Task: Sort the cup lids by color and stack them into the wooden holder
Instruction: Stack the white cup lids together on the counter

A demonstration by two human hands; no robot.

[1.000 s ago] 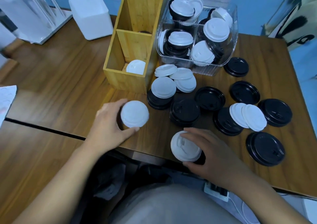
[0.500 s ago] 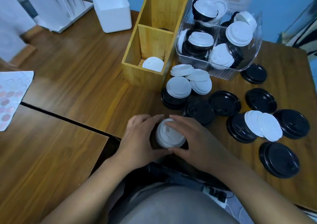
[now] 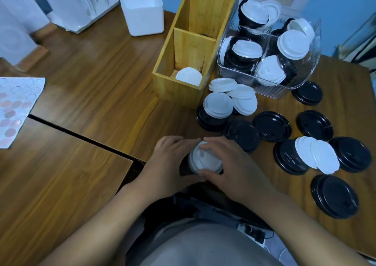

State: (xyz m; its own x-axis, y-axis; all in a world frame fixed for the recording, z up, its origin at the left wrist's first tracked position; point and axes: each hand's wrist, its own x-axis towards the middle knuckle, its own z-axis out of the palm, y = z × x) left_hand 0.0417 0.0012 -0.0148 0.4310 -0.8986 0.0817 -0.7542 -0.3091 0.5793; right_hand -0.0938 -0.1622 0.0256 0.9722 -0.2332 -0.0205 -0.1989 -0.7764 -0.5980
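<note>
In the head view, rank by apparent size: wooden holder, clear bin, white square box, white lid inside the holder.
1. Wooden holder and clear bin: they look alike, and the holder runs off the top edge, so unranked.
2. White square box.
3. White lid in the holder.

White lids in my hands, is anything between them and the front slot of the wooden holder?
Nothing visible does. Only bare table lies between the white lids and the wooden holder, whose front slot is open with one lid inside. The loose pile sits to the right.
</note>
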